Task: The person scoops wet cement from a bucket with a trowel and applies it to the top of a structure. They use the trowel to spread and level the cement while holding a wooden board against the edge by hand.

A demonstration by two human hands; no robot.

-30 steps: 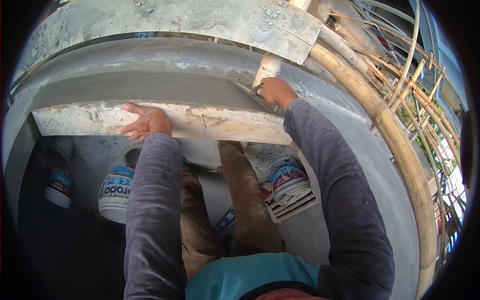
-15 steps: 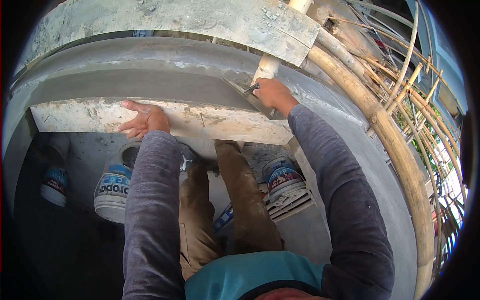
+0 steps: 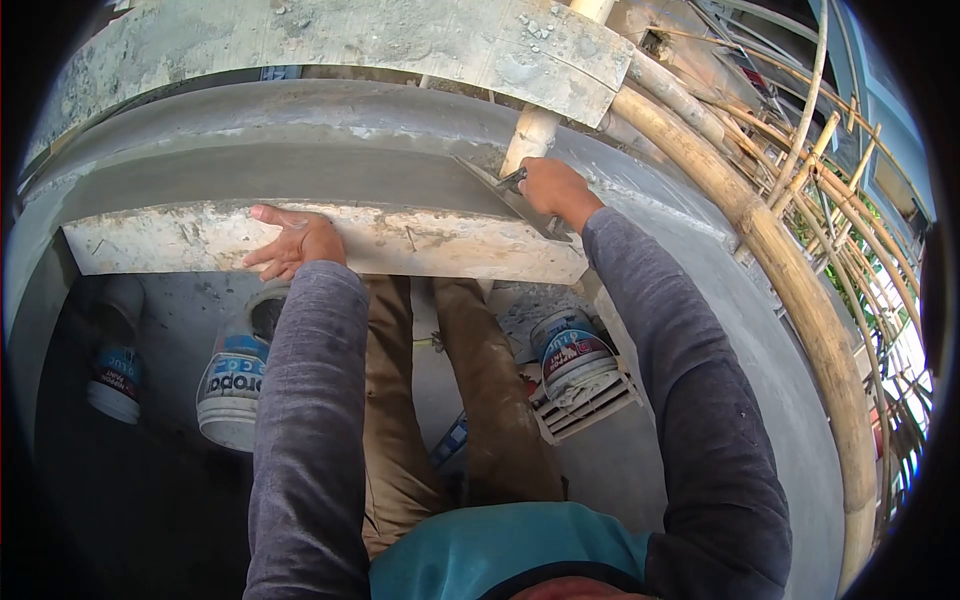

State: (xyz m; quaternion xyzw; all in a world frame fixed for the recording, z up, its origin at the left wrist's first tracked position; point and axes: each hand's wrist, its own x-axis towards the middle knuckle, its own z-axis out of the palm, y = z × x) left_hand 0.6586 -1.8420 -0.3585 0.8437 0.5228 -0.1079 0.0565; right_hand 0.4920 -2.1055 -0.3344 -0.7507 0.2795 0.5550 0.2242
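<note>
My left hand [image 3: 297, 243] rests with spread fingers against a pale, mortar-stained board [image 3: 470, 242] that lies along the inner edge of a grey plastered ledge [image 3: 290, 172]. The fingers of my right hand [image 3: 552, 190] are wrapped round the handle of a steel trowel [image 3: 505, 198]. Its long blade lies slanted at the right end of the smooth grey surface, just behind the board. A round pole [image 3: 531, 138] stands right beyond the right hand.
Below the board are a white bucket [image 3: 230, 395], a smaller bucket [image 3: 116, 385] and a paint bucket [image 3: 572, 355] by a slatted crate [image 3: 590, 410]. A wide plank [image 3: 400, 40] crosses the top. Bamboo poles [image 3: 790, 290] curve along the right.
The view has shifted slightly. Both hands keep nearly the same places on the board and trowel, and the legs below show a little differently.
</note>
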